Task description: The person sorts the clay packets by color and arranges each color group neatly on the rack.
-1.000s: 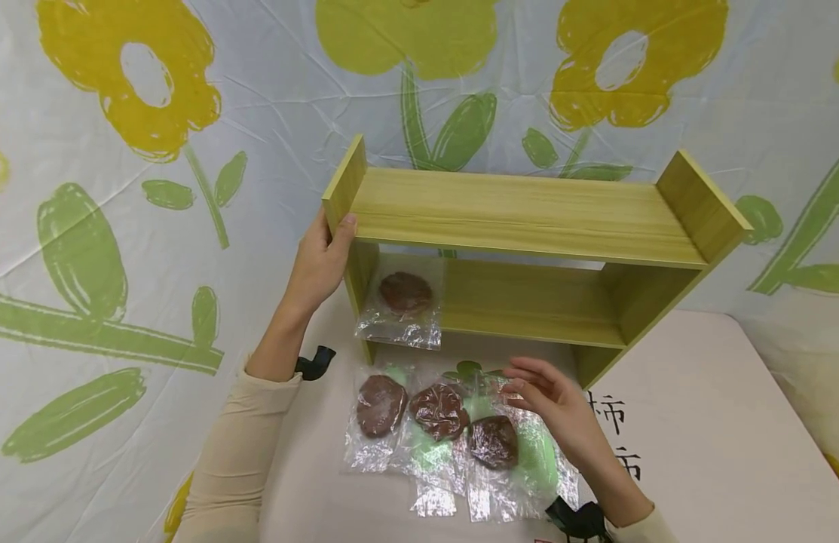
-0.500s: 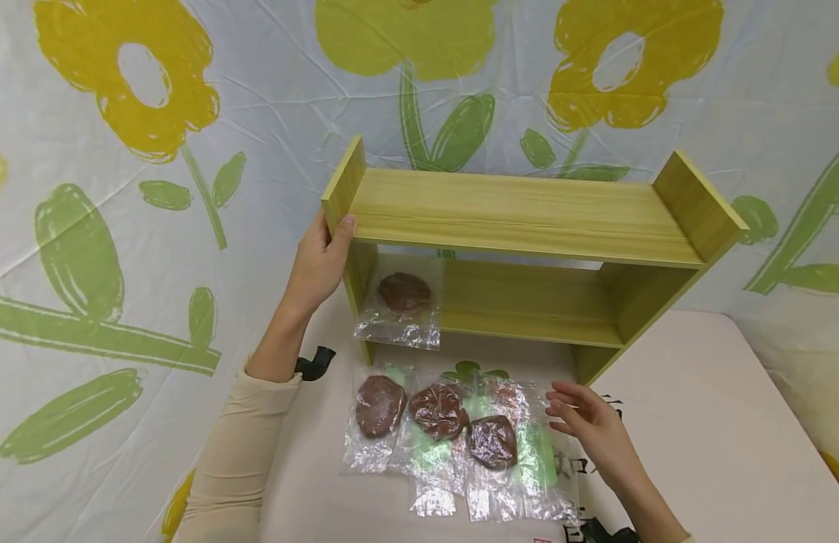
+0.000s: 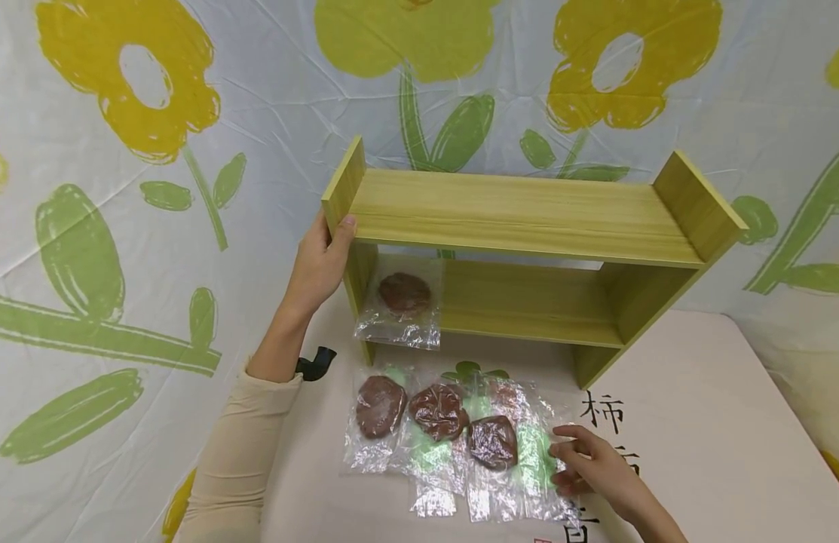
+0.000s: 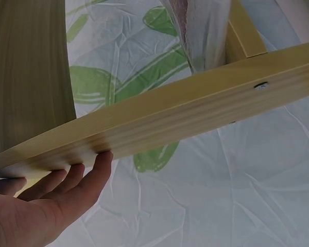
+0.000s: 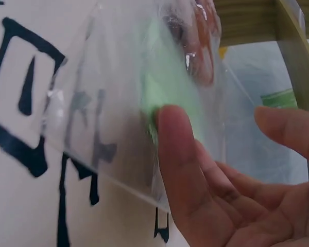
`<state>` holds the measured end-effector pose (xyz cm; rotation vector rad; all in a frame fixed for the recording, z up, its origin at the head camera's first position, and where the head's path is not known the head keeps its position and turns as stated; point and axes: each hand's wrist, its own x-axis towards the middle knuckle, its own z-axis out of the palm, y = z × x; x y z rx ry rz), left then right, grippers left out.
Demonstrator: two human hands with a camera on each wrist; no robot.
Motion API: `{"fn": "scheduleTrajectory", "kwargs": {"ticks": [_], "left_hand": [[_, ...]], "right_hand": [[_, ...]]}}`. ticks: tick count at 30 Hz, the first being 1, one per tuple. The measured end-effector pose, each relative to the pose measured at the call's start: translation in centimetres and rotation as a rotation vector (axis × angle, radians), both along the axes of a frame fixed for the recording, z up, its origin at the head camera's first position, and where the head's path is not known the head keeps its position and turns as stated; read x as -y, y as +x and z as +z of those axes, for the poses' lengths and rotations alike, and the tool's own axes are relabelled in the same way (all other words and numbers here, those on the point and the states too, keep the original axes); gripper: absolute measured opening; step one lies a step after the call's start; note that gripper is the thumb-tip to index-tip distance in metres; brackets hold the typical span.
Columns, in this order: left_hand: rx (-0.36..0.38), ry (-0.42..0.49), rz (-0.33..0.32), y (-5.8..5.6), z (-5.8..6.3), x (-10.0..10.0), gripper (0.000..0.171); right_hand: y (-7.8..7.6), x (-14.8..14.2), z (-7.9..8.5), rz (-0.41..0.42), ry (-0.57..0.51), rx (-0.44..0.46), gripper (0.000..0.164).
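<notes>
Backdrop [image 3: 256, 128]: pale, creased cloth printed with yellow flowers and green leaves, spanning behind everything.
Left sleeve [image 3: 229, 445]: beige, leaving the wrist bare.
Left hand [image 3: 316, 264]: grips the shelf at its left side panel [image 3: 346, 181], thumb over the front edge; in the left wrist view, fingertips press on the panel's outer face.
Black piece [image 3: 316, 363]: at the inner side of the left wrist.
Shelf disc [image 3: 405, 294]: reddish brown, in a clear bag [image 3: 400, 330] at the left end of the lower board [image 3: 528, 302]; the bag's near edge hangs past the board's front.
Left disc [image 3: 381, 407]: bagged, flat on the table, in front of the shelf.
Middle disc [image 3: 439, 412]: bagged, just beside the left one.
Shelf [image 3: 521, 211]: yellowish wood, the upper board running between raised side panels.
Right disc [image 3: 493, 443]: bagged, slightly nearer the person than the other two.
Green patch [image 3: 536, 456]: shows through the plastic, right of the right disc.
Right hand [image 3: 598, 467]: at the plastic's right edge, fingers loosely bent, a fair gap between the digits; whether a fingertip touches the plastic, I cannot tell.
Lettering [image 3: 604, 411]: black characters, one partly behind the right hand.
Table [image 3: 718, 392]: pale, rounded at its far right corner.
</notes>
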<state>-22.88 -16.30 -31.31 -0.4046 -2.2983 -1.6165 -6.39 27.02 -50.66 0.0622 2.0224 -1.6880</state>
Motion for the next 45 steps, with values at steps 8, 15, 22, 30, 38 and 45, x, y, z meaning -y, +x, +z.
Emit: {"fn": "scheduleTrajectory", "kwargs": {"ticks": [8,15,22,30,38,45], "left_hand": [[-0.022,0.009,0.0,0.0,0.1,0.0,0.054],[-0.025,0.008,0.003,0.0,0.1,-0.2,0.053],[-0.027,0.009,-0.005,0.1,0.1,-0.2,0.052],[-0.021,0.004,0.004,0.1,0.1,-0.2,0.053],[-0.021,0.017,-0.006,0.1,0.1,-0.2,0.052],[-0.025,0.032,-0.007,0.1,-0.1,-0.2,0.052]], "right_hand": [[0.3,0.4,0.2,0.0,-0.031,0.035,0.062],[0.6,1.4,-0.1,-0.085,-0.034,0.016,0.063],[0.6,2.2,-0.8,-0.095,-0.164,0.075,0.064],[0.7,3.5,-1.0,-0.023,-0.132,0.001,0.06],[0.7,4.3,-0.6,-0.067,-0.132,0.021,0.067],[0.8,4.9,-0.7,-0.063,-0.196,0.049,0.066]]}}
